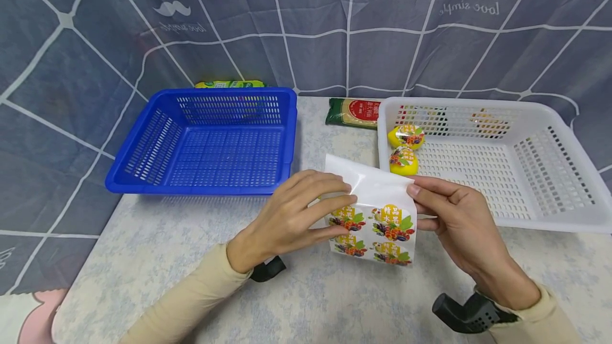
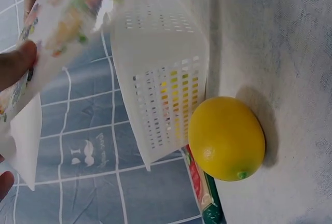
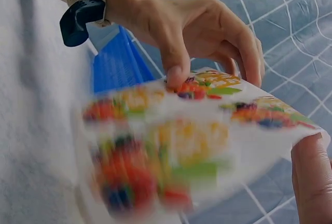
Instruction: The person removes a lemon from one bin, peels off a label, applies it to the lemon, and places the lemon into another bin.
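Note:
A white sheet of fruit stickers point(image 1: 370, 187) is held up over the table; its upper part is blank, its lower part printed. My right hand point(image 1: 461, 216) pinches its right edge between thumb and fingers. My left hand point(image 1: 298, 214) is at the sheet's left side, fingers spread, with its thumb point(image 3: 175, 71) touching a printed sticker. A gap shows between thumb and index finger. A plain lemon point(image 2: 226, 138) lies on the table beside the white basket point(image 2: 155, 45); the sheet and left hand mostly hide it in the head view. Two stickered lemons point(image 1: 406, 136) sit inside that basket's left end.
A blue basket point(image 1: 215, 189) stands at the left, with a green-yellow packet point(image 1: 229, 84) behind it. Between the baskets, at the back, lies a green and red packet point(image 1: 354, 112). A grey patterned curtain point(image 1: 315, 9) hangs behind the table point(image 1: 158, 254).

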Available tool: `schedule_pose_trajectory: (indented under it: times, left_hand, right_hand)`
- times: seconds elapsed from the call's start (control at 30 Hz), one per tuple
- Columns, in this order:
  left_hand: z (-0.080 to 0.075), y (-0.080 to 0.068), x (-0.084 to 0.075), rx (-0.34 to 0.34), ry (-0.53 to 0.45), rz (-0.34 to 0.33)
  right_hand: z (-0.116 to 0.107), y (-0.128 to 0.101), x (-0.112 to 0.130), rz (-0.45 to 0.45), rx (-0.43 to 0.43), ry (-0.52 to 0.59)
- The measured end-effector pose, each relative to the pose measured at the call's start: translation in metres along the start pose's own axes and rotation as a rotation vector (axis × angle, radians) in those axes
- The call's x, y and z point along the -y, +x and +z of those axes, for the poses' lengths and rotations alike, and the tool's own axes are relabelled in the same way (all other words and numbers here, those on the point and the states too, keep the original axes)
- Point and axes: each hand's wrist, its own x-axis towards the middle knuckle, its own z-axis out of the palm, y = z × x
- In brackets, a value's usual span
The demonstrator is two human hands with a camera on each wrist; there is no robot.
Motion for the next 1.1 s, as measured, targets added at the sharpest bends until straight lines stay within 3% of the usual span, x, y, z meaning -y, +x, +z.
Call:
schedule_pose_trajectory:
  times: [0.33,0.5,1.1]
  left_hand:
    - [-0.0015,-0.0041,-0.0026,0.0,-0.151,-0.063]
    - [-0.0041,-0.0041,-0.0031,-0.012,-0.2,-0.05]
    - [-0.0056,-0.0015,-0.0034,-0.143,0.021,0.15]
  right_hand:
    - [0.0001,0.0012,-0.0011,0.003,0.033,0.02]
    - [0.0007,0.0019,-0.0015,0.005,0.012,-0.015]
    - [0.0015,0.0017,-0.0009,-0.001,-0.017,-0.022]
